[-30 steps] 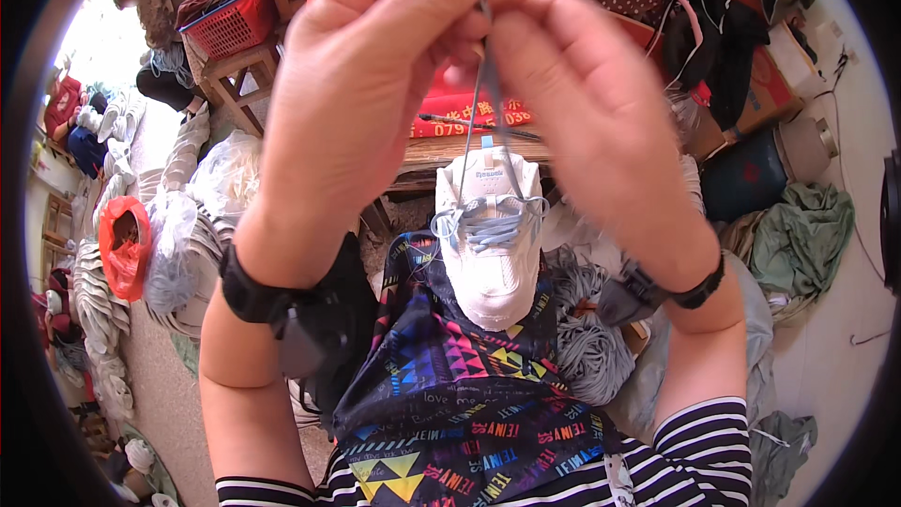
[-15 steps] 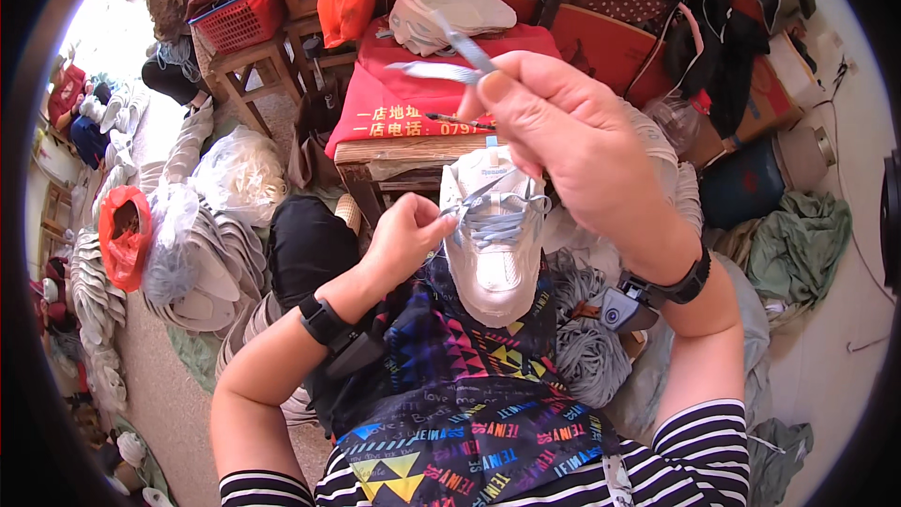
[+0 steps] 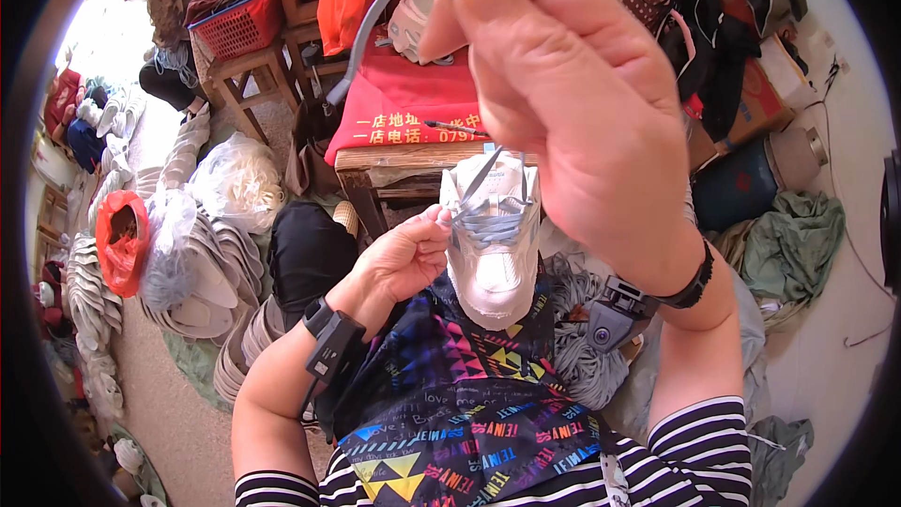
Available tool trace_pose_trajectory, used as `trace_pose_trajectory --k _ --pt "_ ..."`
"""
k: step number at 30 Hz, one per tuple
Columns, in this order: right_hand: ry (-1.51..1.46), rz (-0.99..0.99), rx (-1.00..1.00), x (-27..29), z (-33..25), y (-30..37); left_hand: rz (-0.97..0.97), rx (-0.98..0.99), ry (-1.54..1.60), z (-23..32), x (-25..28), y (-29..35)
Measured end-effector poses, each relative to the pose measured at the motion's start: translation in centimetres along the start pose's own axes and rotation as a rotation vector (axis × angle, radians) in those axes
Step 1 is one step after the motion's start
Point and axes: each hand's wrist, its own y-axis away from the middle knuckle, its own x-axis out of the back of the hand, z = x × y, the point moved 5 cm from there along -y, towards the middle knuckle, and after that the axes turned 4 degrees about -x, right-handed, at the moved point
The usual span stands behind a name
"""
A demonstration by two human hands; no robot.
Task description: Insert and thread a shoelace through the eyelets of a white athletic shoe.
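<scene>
A white shoe upper (image 3: pixel 490 272) lies toe toward me over my patterned apron, below the stool's front edge. Blue-grey lacing (image 3: pixel 493 228) crosses its front, with strands running up toward its opening. My left hand (image 3: pixel 405 252) is closed, thumb and fingers pinching the left edge of the shoe upper. High above it, my right hand (image 3: pixel 582 84) is closed on a grey shoelace (image 3: pixel 375 14), whose flat end hangs in a curve to the left. The right hand looms large and hides part of the stool top.
A wooden stool (image 3: pixel 413 158) with a red cloth bears another white shoe upper (image 3: pixel 411 26) and a thin dark tool (image 3: pixel 453 126). Bundled grey laces (image 3: pixel 591 366) lie at my right. Stacked uppers (image 3: pixel 202 272) and bags stand left. Another person (image 3: pixel 183 0) sits far left.
My right hand has risen toward the camera, drawing the shoelace up and lengthening the strands above the upper. My left hand stays at the upper's left edge, its fingers curled more tightly.
</scene>
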Motion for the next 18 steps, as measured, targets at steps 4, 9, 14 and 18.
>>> trace_pose_trajectory --k 4,9,14,18 --pt "-0.026 0.018 -0.044 -0.1 -1.2 -0.2 -0.125 -0.065 -0.003 1.1 -0.2 0.3" --pt "-0.092 -0.038 -0.089 0.2 -2.4 -1.0 0.206 -0.352 -0.362 1.7 1.4 0.1" --pt "-0.156 -0.070 -0.143 1.3 -3.0 -1.5 -0.051 -0.758 -0.784 3.0 -5.5 1.1" --pt "-0.218 -0.107 -0.189 2.1 -3.7 -1.8 -0.404 -0.596 -0.858 4.5 -11.5 1.4"
